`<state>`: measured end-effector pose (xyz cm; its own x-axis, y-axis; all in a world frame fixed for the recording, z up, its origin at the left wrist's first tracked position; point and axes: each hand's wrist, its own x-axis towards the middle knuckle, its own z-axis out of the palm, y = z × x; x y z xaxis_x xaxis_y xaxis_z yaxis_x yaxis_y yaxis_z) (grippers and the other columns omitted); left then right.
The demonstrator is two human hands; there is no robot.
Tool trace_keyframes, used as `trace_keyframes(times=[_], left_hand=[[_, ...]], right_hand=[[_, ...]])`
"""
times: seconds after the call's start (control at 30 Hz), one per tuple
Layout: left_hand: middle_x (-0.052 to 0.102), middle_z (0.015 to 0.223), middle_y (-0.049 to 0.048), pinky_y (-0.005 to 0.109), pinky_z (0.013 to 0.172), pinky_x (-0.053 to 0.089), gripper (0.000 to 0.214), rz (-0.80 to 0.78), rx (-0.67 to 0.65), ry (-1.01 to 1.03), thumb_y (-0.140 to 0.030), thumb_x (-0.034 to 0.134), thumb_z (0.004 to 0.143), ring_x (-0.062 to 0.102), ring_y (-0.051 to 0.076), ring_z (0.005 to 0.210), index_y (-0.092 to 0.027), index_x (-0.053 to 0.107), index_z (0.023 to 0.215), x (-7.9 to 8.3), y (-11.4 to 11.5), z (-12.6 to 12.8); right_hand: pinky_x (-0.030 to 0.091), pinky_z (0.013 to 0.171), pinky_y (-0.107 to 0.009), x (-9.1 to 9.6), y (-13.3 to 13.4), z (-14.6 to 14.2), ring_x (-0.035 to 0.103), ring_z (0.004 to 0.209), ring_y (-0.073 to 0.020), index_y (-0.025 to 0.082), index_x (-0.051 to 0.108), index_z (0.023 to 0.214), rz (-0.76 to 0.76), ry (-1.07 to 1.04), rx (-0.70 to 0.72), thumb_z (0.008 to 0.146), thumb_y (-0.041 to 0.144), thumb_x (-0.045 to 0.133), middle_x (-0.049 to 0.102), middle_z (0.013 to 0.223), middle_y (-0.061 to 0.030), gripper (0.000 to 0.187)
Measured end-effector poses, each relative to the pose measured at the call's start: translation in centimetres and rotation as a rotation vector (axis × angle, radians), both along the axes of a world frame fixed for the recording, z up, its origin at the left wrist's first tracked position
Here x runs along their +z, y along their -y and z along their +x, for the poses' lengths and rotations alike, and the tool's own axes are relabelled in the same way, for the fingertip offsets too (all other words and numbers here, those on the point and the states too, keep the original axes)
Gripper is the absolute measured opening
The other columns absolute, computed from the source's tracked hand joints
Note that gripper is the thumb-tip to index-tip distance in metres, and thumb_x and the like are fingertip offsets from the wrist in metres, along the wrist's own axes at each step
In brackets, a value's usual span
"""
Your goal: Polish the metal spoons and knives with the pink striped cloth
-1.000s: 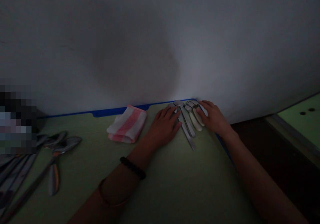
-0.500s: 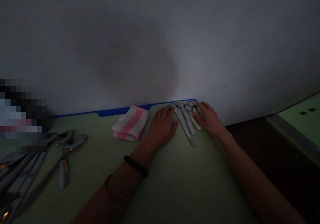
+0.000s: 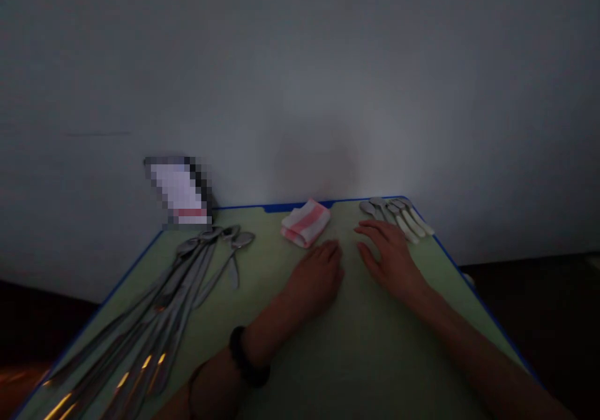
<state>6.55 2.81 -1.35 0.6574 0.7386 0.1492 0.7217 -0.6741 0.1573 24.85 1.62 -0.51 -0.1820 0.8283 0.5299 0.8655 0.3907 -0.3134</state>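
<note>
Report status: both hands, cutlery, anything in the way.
Left hand near striped cloth, grip unclear. Right hand open, nothing visible in it. Silver spoons and white-handled utensils together, table's far right. Right hand blocks view of some spoon handles.

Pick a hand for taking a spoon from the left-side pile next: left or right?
Left, I'd say. The left hand lies between the spoon pile and the right hand, so its reach looks shorter. The right hand is by the cutlery row and would likely have to cross the left.

Spoons (image 3: 184,310) lie left on your table (image 3: 384,357), a cloth (image 3: 306,223) near the far edge, cutlery (image 3: 404,223) far right beyond your right hand (image 3: 394,260).
</note>
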Motion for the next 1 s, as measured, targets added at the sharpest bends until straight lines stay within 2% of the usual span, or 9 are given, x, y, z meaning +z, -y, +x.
trace_keyframes(times=[0.03,0.13,0.23,0.33,0.5,0.63,0.7,0.8,1.0], left_hand=[[0.046,0.130,0.0115,0.033,0.100,0.031,0.037,-0.041,-0.036,-0.020,-0.025,0.037,0.088,0.042,0.022,0.119,-0.012,0.045,0.122,0.6,0.5,-1.1],[0.063,0.104,0.0049,0.028,0.083,0.044,0.026,-0.091,0.016,-0.077,-0.027,0.035,0.089,0.058,0.018,0.096,-0.020,0.056,0.103,2.4,1.4,-4.5],[0.064,0.097,0.0064,0.030,0.074,0.046,0.025,-0.056,0.159,-0.110,-0.027,0.032,0.090,0.060,0.020,0.087,-0.020,0.055,0.099,3.6,1.0,-7.7],[0.062,0.097,0.0097,0.031,0.069,0.046,0.022,-0.042,0.299,-0.145,-0.029,0.038,0.087,0.060,0.022,0.084,-0.018,0.054,0.097,4.3,-0.4,-10.9],[0.064,0.096,0.0096,0.029,0.068,0.046,0.023,-0.113,0.478,-0.208,-0.037,0.052,0.078,0.061,0.023,0.085,-0.018,0.059,0.089,6.1,-3.3,-17.5],[0.064,0.102,0.0126,0.030,0.070,0.046,0.037,-0.160,0.677,-0.238,-0.045,0.045,0.080,0.061,0.024,0.089,-0.017,0.058,0.098,6.8,-4.7,-22.4],[0.064,0.103,0.0139,0.032,0.072,0.046,0.040,-0.203,0.749,-0.265,-0.049,0.048,0.077,0.060,0.026,0.091,-0.016,0.061,0.095,6.4,-5.1,-23.7],[0.065,0.100,0.0186,0.038,0.069,0.047,0.040,-0.271,0.834,-0.308,-0.049,0.052,0.072,0.061,0.031,0.088,-0.015,0.064,0.087,5.6,-5.3,-24.1],[0.069,0.089,0.0155,0.033,0.063,0.047,0.030,-0.373,0.855,-0.316,-0.042,0.063,0.063,0.064,0.028,0.079,-0.016,0.067,0.078,4.6,-5.4,-23.4]], right_hand=[[0.033,0.096,-0.042,-0.3,0.1,-1.1,0.046,0.110,-0.0215,0.023,0.052,0.112,0.012,-0.022,0.029,0.083,0.026,0.043,0.054,0.114,-0.0079,0.030],[0.035,0.095,-0.042,-1.4,0.0,-4.2,0.046,0.110,-0.0217,0.023,0.051,0.113,0.034,-0.063,0.087,0.083,0.028,0.044,0.054,0.115,-0.0085,0.031],[0.035,0.096,-0.043,-2.6,-1.0,-6.9,0.043,0.114,-0.0231,0.021,0.045,0.121,0.037,-0.041,0.129,0.083,0.029,0.044,0.049,0.122,-0.0108,0.038],[0.035,0.096,-0.045,-3.3,-2.5,-8.9,0.040,0.118,-0.0239,0.022,0.038,0.128,0.031,0.003,0.174,0.083,0.028,0.043,0.045,0.128,-0.0115,0.045],[0.039,0.091,-0.048,-4.2,-4.7,-10.2,0.043,0.116,-0.0263,0.021,0.041,0.127,-0.014,0.033,0.169,0.082,0.030,0.044,0.049,0.124,-0.0130,0.046],[0.039,0.092,-0.046,-4.8,-5.2,-9.9,0.045,0.114,-0.0258,0.020,0.045,0.124,-0.016,0.057,0.182,0.081,0.029,0.044,0.051,0.122,-0.0126,0.044],[0.038,0.093,-0.046,-5.0,-5.3,-9.7,0.045,0.114,-0.0257,0.020,0.046,0.123,-0.016,0.070,0.181,0.081,0.029,0.044,0.051,0.121,-0.0125,0.044],[0.038,0.094,-0.045,-5.0,-5.2,-9.6,0.044,0.114,-0.0255,0.019,0.046,0.123,-0.021,0.073,0.177,0.080,0.030,0.045,0.051,0.122,-0.0126,0.044],[0.038,0.095,-0.044,-4.8,-5.2,-9.6,0.045,0.113,-0.0248,0.019,0.046,0.123,-0.026,0.057,0.197,0.081,0.031,0.044,0.051,0.121,-0.0120,0.043]])
